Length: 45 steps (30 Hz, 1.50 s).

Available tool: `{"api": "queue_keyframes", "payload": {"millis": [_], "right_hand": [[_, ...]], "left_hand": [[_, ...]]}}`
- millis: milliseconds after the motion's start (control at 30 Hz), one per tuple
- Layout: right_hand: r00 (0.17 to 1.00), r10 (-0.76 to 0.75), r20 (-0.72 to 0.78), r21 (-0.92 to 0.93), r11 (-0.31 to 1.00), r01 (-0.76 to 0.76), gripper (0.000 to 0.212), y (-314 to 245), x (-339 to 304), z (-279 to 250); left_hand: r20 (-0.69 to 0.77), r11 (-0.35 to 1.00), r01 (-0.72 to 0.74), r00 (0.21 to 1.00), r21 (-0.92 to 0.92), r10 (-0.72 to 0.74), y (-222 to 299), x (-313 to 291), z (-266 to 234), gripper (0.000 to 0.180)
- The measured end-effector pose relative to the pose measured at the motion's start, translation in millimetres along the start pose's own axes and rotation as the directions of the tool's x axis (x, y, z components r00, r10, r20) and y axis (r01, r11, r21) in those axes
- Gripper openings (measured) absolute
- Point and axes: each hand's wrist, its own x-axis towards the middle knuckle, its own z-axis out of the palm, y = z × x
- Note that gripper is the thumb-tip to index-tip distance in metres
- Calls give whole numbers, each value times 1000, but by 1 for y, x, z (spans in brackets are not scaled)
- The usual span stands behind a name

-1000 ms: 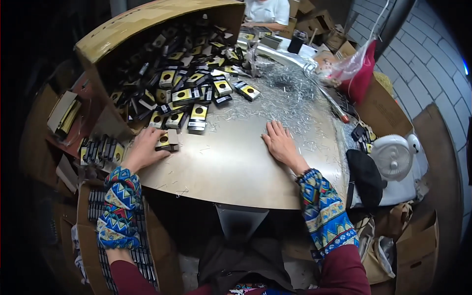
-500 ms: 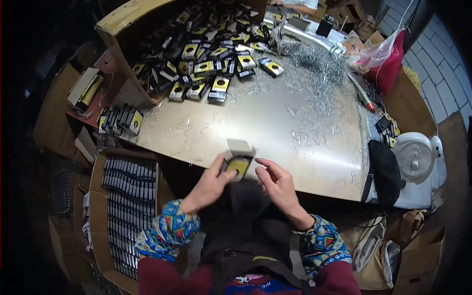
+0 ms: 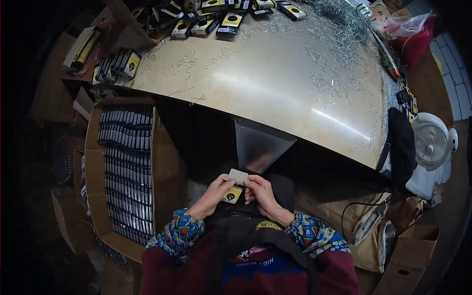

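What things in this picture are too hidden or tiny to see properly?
- Head view: the small black-and-yellow box is partly covered by the left hand and right hand; whether it holds anything cannot be told.
- The pile of black-and-yellow boxes is cut off by the top edge.
- The thin silver metal pieces on the metal tabletop are too small to identify.
- The left side is too dark.

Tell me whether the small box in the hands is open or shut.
Open: the small box, held between the left hand and right hand, has its pale flap raised above the yellow-and-black body.
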Motion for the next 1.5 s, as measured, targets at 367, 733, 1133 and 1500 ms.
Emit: {"api": "queue_keyframes", "payload": {"millis": [367,733,1133,1500], "right_hand": [[964,-206,-170,180,955,236,23,0,0,-41],[589,-775,229,-745,250,618,17,-89,-67,-72],[370,-918,141,-981,-179,-69,50,-298,57,-106],[283,-867,410,-911,-379,160,38,-302,84,-44]], "left_hand": [[135,985,75,989,-153,-54,2,47,11,18],[155,961,133,983,-242,-97,11,45,23,18],[186,961,105,981,-254,-58,-5,50,17,23],[144,954,151,983,-258,-116,11,47,26,18]]}}
